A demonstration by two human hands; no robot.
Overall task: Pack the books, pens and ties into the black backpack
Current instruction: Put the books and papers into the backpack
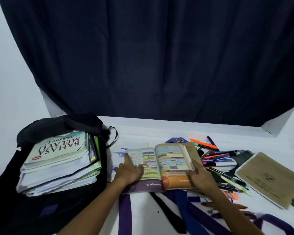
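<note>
The black backpack [12,197] lies flat at the left, with a stack of books [58,161] resting on it, a pale green "Bahasa Melayu" book on top. An open colourful workbook [161,167] lies in the middle of the white table. My left hand [128,170] presses on its left page, index finger pointing out. My right hand [199,175] holds the edge of the right-hand pages, which stand partly lifted. Pens and markers [215,155] lie scattered to the right. Purple, blue and black ties [182,212] spread out below the workbook.
A brown-covered book [270,177] lies at the far right, near the table edge. Loose white papers [120,150] sit under the workbook. A dark curtain [151,56] hangs behind the table, with a white wall on either side.
</note>
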